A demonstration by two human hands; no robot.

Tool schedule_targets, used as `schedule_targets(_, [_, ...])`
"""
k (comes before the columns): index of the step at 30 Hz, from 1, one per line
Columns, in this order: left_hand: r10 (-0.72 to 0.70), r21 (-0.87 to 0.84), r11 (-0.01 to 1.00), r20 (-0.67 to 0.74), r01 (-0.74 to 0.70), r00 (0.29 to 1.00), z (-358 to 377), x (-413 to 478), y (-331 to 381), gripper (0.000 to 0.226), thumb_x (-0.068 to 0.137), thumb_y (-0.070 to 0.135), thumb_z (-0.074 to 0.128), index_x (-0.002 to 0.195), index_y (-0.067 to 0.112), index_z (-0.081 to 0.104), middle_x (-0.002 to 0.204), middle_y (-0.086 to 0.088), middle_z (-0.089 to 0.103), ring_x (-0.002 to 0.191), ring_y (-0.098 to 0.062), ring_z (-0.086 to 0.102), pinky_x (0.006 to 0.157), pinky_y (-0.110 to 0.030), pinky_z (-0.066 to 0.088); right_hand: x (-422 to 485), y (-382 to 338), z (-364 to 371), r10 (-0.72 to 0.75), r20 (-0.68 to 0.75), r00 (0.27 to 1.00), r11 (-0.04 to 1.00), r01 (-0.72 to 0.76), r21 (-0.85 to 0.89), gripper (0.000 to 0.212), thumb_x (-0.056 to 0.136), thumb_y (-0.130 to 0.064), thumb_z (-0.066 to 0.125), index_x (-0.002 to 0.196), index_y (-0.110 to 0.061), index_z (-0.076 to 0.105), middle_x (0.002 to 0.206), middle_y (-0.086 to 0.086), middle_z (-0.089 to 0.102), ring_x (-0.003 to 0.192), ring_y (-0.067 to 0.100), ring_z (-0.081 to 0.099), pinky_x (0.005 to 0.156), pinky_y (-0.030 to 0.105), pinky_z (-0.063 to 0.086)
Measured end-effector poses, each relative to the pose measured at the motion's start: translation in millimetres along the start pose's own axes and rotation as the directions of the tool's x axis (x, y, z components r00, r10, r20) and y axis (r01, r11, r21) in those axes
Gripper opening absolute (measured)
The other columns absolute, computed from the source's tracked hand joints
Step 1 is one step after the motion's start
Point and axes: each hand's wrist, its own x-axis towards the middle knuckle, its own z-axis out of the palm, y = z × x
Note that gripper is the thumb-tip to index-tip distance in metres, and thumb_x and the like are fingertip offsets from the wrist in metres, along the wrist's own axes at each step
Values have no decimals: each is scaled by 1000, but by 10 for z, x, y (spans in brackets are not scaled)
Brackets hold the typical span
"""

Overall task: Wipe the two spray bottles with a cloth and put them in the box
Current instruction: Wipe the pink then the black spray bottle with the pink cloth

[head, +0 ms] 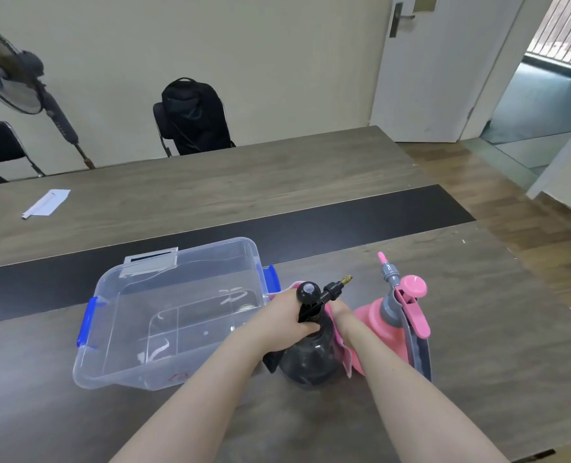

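- The left hand (289, 320) has its fingers closed around the neck of the black spray bottle (311, 355), which stands upright on the worktop (478, 345).
- The right hand (339, 312) presses the pink cloth (339, 349) against that bottle's right side — whether those fingers are curled or flat, I cannot tell.
- Just beside it on the right, the pink spray bottle (382, 324) stands upright; a wide wiping stroke could knock it over.
- The clear box (110, 362) sits to the left, empty — the black bottle's long nozzle could catch its rim on the way in.
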Motion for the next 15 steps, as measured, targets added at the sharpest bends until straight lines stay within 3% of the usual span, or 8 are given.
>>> schedule_targets(2, [-1,-12,1000,11,1,1000,0,-8,-7,36,81,19,59,117,16,51,100,-7,63,92,-26,61,83,-38,53,8,39,-17,-15,1,1000,1000,15,4,29,98,-21,34,75,-15,52,128,21,57,83,23,52,82,33,38])
schedule_targets(3, [-3,-22,1000,8,3,1000,-1,-6,-11,36,81,18,58,117,14,52,101,-9,64,92,-27,61,85,-40,53,-74,28,-3,7,20,1000,1000,-7,14,28,97,-25,36,79,-16,55,135,18,53,90,23,53,86,33,37])
schedule_targets(6, [-24,-51,998,3,25,1000,12,-13,-28,26,83,15,57,108,7,56,94,-12,64,79,-24,57,77,-37,51,-152,168,23,-23,74,997,982,8,188,35,97,-32,34,113,-15,60,128,0,50,114,19,46,101,34,31])
schedule_targets(8, [-32,-56,998,-10,32,999,28,-21,-31,17,84,15,57,99,7,55,84,-7,59,74,-21,52,71,-32,46,-223,321,63,-114,68,991,941,86,326,31,95,-35,40,109,-22,65,119,-5,59,117,18,53,100,33,39])
schedule_targets(11, [-43,-73,997,-59,39,997,70,-47,-28,7,84,13,57,86,12,51,71,3,52,68,-18,50,62,-27,42,-165,755,167,-244,-131,961,787,275,552,30,93,-36,44,100,-29,72,110,-10,73,103,1,66,80,17,53])
schedule_targets(13, [-68,-105,993,-109,56,992,128,-67,-9,8,83,11,56,84,15,49,69,4,51,71,-21,52,59,-26,40,-189,1005,283,-222,-305,926,811,350,469,35,95,-39,36,121,-38,59,133,-15,58,120,-6,52,100,21,44])
schedule_targets(15, [-116,-172,981,-179,85,977,211,-87,32,12,84,11,55,95,12,53,82,-3,59,83,-27,57,67,-29,43,-289,1156,469,-203,-481,853,837,406,366,43,99,-30,31,141,-26,38,148,-9,37,136,3,32,117,30,23])
